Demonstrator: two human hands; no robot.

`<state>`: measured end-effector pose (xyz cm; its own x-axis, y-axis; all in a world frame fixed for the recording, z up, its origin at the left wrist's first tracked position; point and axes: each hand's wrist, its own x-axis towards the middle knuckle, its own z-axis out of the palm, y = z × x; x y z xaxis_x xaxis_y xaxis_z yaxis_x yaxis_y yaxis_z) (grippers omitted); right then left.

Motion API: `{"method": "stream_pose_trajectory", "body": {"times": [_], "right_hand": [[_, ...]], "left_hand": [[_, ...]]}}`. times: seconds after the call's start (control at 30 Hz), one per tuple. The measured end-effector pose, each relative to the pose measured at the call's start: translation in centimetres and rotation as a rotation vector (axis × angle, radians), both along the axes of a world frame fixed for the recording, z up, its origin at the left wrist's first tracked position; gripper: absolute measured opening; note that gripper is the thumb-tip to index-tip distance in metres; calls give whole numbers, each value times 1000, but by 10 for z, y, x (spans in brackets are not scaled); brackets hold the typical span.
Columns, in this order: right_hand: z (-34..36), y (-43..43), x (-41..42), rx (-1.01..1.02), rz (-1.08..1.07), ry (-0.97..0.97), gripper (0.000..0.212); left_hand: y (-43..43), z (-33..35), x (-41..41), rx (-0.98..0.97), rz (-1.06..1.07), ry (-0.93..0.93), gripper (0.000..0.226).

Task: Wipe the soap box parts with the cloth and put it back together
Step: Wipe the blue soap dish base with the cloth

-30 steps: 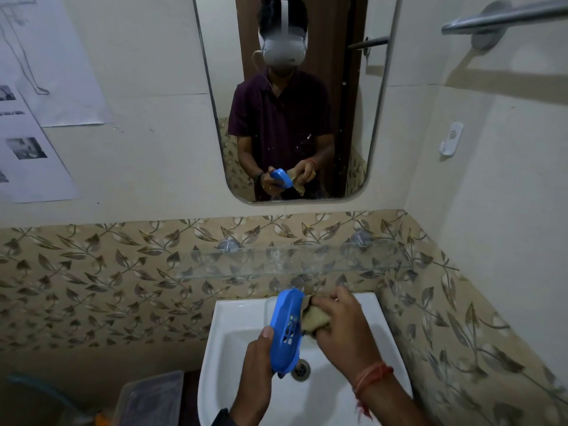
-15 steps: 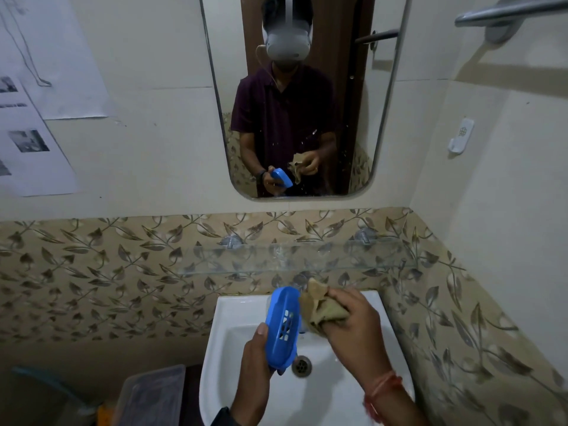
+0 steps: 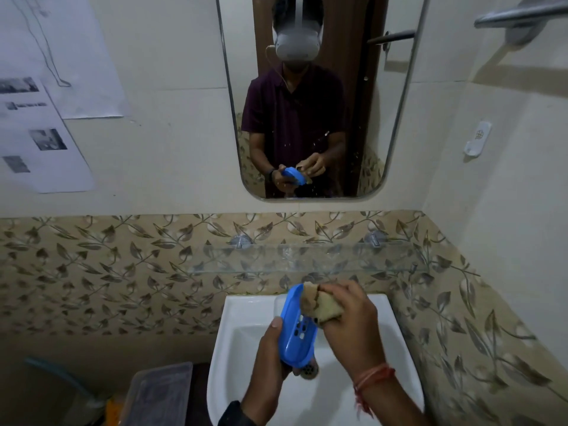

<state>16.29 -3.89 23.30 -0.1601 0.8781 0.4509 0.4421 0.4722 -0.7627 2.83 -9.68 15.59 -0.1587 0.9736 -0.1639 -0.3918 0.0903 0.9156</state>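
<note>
- A blue soap box part [image 3: 297, 329], slotted with small holes, is held on edge above the white sink [image 3: 402, 358], directly over the drain [image 3: 308, 369].
- The part is clasped by the left hand [image 3: 270, 361]: thumb laid along its near edge, fingers wrapped behind it.
- A bunched tan cloth [image 3: 319, 304] is pinched in the closed right hand [image 3: 350, 327] and pressed against the part's upper end, above the sink's back rim.
- A glass shelf [image 3: 307, 259] is fixed to the leaf-patterned tiles behind the sink.
- A clear plastic container [image 3: 156, 395] sits left of the sink.
</note>
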Motion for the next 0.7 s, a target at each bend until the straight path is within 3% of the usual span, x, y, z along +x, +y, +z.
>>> {"method": "stream_pose_trajectory", "body": {"times": [0.17,0.27,0.4,0.5,0.6,0.7], "right_hand": [[-23,-47,-4,-65,331,-40,45],[-31,-52,11,-148,328,-42,39],[-14,-17,38,-119,9,6,34],[1,2,58,-39,-193,68,39],[10,7,64,6,-188,162,39],[13,3,52,24,-103,158,50]], "left_hand": [[4,-8,1,-60,76,-288,84],[0,-12,-1,-68,38,-170,72],[-1,-9,0,-41,-17,85,78],[2,-3,-1,20,5,232,53],[4,0,-1,59,40,266,73],[5,3,4,54,21,265,75]]}}
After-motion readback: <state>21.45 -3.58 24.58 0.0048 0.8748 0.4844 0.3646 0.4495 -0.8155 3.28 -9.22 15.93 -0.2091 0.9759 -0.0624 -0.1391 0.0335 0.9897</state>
